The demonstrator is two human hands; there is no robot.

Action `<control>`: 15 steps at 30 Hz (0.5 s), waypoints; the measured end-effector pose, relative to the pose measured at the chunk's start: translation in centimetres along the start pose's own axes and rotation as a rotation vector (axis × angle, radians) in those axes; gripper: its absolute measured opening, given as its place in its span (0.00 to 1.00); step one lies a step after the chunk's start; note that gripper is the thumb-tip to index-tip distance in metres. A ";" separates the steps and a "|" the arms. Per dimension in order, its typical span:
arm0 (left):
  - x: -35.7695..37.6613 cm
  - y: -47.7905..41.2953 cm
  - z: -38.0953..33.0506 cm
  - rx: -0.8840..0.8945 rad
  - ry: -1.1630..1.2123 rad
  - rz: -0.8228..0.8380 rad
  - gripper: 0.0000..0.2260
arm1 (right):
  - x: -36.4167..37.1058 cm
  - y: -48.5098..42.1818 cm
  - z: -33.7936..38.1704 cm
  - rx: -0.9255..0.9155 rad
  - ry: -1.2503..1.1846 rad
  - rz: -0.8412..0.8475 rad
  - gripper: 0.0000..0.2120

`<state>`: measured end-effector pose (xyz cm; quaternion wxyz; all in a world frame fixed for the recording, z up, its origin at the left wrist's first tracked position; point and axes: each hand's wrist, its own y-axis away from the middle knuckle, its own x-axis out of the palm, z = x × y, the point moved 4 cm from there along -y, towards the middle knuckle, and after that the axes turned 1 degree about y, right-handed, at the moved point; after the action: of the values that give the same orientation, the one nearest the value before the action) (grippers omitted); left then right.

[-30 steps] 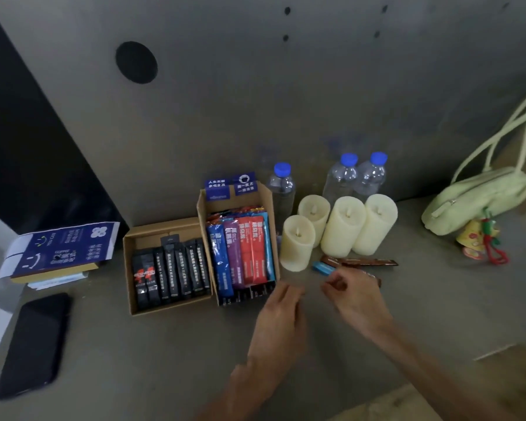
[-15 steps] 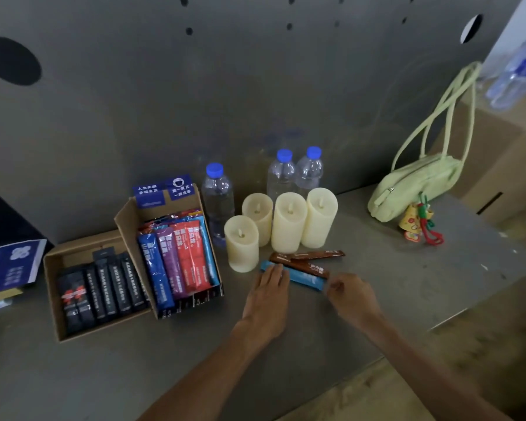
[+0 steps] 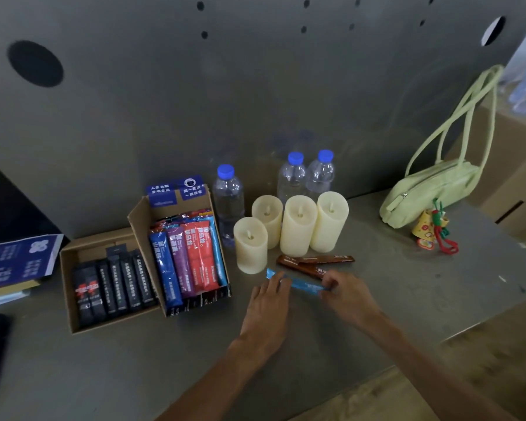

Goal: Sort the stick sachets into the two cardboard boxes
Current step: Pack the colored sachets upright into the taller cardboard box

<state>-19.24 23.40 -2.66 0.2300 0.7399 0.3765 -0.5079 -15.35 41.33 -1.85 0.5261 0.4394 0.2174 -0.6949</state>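
Pinching the thin light-blue foil stick sachet [image 3: 298, 283] at centre frame, left hand [image 3: 268, 302] and right hand [image 3: 348, 294] gripping opposite ends; probably light, floppy, slippery, best held mid-length.

Blue sachet [image 3: 298, 283] flat beside brown sachets [image 3: 315, 262]

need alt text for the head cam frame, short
Two bare hands, left hand and right hand, touch the ends of a light blue stick sachet lying on a grey table. Left of them, an open cardboard box of black sachets adjoins a cardboard box of coloured sachets; two brown sachets lie before four cream pillar candles.
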 end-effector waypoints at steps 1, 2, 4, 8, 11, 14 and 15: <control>-0.8 -0.1 -0.1 -0.004 0.023 -0.049 0.22 | -0.8 0.4 0.9 -0.070 -0.011 -0.006 0.14; -1.4 -0.1 -0.1 -0.003 0.049 -0.083 0.20 | -1.9 0.8 2.1 -0.144 -0.021 -0.007 0.13; -2.6 0.0 0.1 -0.011 0.149 -0.098 0.13 | -4.3 1.6 4.8 -0.257 -0.058 -0.013 0.10; -4.6 1.4 0.7 -0.163 0.433 -0.074 0.06 | -7.1 2.2 8.7 -0.251 -0.354 0.052 0.07; -5.8 2.7 1.3 -0.211 0.568 -0.105 0.04 | -7.3 2.2 11.1 -0.209 -0.551 0.164 0.05; -6.7 4.2 2.6 -0.270 0.658 -0.131 0.03 | -6.3 1.9 13.2 -0.251 -0.504 0.271 0.02; -6.9 4.7 3.0 -0.282 0.676 -0.140 0.03 | -5.8 1.8 13.9 -0.265 -0.493 0.290 0.02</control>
<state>-18.64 16.10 2.43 0.1569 0.7994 0.5470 -0.1925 -18.59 33.25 10.55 0.7091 0.2118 0.1071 -0.6639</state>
